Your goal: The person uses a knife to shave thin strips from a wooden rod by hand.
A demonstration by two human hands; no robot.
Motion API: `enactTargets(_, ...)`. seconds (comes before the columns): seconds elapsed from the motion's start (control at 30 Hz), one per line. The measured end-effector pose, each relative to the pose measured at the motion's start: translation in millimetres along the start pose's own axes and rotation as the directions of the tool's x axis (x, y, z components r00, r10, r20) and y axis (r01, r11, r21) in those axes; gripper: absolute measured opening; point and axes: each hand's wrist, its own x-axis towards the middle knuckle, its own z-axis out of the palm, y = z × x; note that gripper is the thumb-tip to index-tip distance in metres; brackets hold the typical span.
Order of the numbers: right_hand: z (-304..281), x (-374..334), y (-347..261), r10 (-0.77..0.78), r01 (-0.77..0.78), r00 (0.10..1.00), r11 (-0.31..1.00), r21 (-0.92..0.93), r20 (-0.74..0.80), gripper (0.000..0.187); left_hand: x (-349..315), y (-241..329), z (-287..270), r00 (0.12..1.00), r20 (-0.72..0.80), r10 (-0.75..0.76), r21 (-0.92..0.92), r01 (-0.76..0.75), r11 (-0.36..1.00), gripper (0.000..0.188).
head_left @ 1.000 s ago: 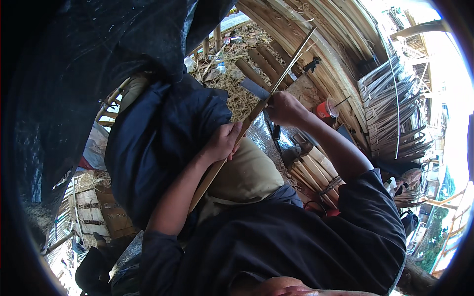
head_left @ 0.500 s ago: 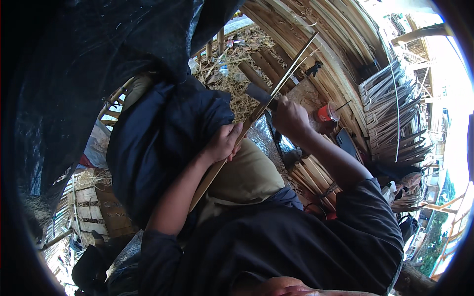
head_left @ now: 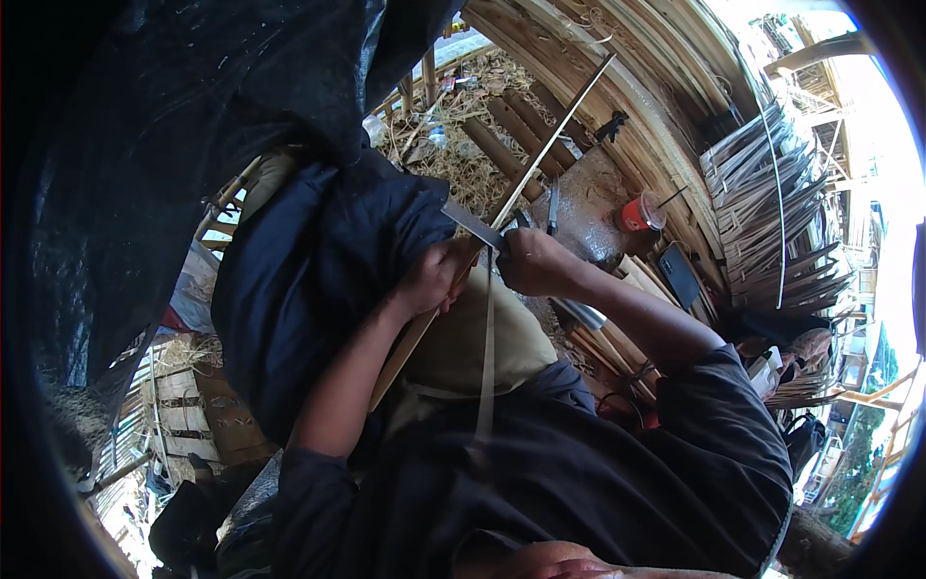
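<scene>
I have my left grip [head_left: 434,278] closed on a long wooden strip [head_left: 410,340]; my right grip [head_left: 531,261] clasps a knife [head_left: 471,224] crossing it.

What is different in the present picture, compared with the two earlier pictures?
The right hand, still holding the knife with a flat grey metal blade, has moved down and left along the long brown wooden strip, closer to the left hand. A thin pale blurred sliver now extends from near the blade toward the dark shirt. Unchanged: the left hand's grip on the strip.
</scene>
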Motion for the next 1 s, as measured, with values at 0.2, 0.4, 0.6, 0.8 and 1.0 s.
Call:
enactTargets(0.2,12.7,3.9,-1.5,0.199,-0.134,0.968,0.928,0.349,-0.156,0.026,-2.6,5.9,-0.4,0.997,-0.074,0.005,0.015,-0.004,1.000,0.040)
enactTargets(0.4,12.2,-8.9,-23.8,0.362,-0.223,0.874,0.891,0.395,-0.324,0.070,-5.2,6.9,-7.0,1.000,-0.008,-0.002,-0.015,0.001,1.000,0.049)
enactTargets(0.6,15.8,-27.4,-23.1,0.124,0.097,0.897,0.881,0.462,-0.425,0.039,-5.3,13.9,-1.5,1.000,-0.026,-0.014,0.014,0.014,1.000,0.051)
enactTargets(0.8,8.6,-15.1,-31.1,0.179,0.101,0.803,0.899,0.426,-0.569,0.045,-5.4,15.8,-2.1,1.000,-0.021,0.007,0.020,-0.006,1.000,0.049)
enactTargets(1.0,24.0,21.4,-15.3,0.377,0.136,0.678,0.780,0.611,-0.631,0.032,-6.6,13.1,-0.6,1.000,-0.021,0.023,0.015,-0.023,1.000,0.048)
